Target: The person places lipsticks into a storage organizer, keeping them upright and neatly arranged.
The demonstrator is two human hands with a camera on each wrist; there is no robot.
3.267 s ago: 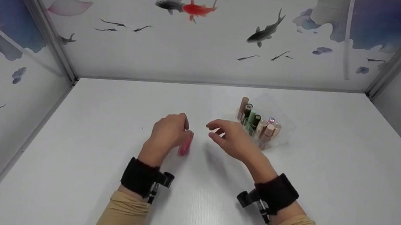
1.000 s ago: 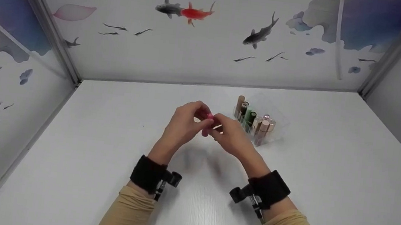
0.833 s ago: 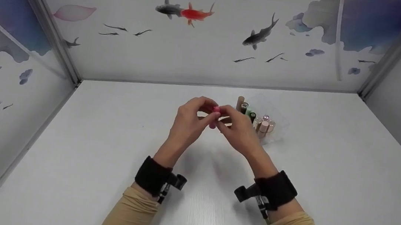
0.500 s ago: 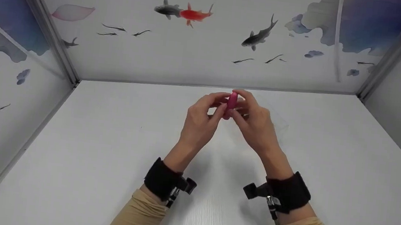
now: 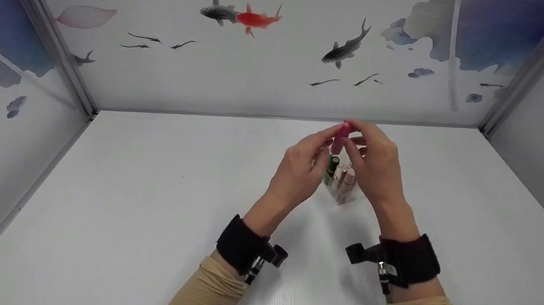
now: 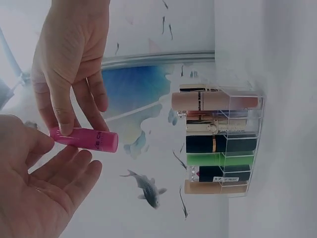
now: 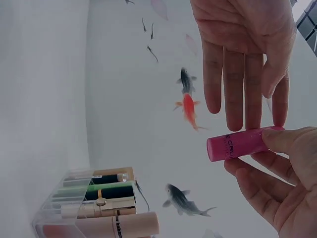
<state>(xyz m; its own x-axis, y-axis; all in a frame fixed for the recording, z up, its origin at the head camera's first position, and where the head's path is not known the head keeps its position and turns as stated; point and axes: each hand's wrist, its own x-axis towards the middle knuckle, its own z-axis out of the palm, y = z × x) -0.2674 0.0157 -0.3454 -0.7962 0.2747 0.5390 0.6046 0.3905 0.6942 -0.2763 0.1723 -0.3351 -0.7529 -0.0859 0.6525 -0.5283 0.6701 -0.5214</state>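
My right hand (image 5: pixel 377 161) pinches a glossy pink lipstick tube (image 5: pixel 341 138) between thumb and fingers, above the table. Dark lettering shows on the tube (image 6: pixel 96 140) in the left wrist view. My left hand (image 5: pixel 301 168) is beside it; in the right wrist view its long fingers (image 7: pixel 234 89) are fairly straight, with fingertips at the tube's upper end. Below the tube, partly hidden by both hands in the head view, stands a clear lipstick holder (image 6: pixel 251 173) with several upright tubes in its compartments.
The holder's tubes include a green one (image 6: pixel 210 159), black ones and a beige lip gloss (image 7: pixel 106 225). White panels (image 5: pixel 268 89) printed with fish enclose the white table (image 5: pixel 154 211) at back and sides. Each wrist wears a black camera strap.
The pink tube, first lying by my left hand on the table, was lifted and held by both hands. Both hands have moved right and away from me, over the holder; my left fingers have straightened.
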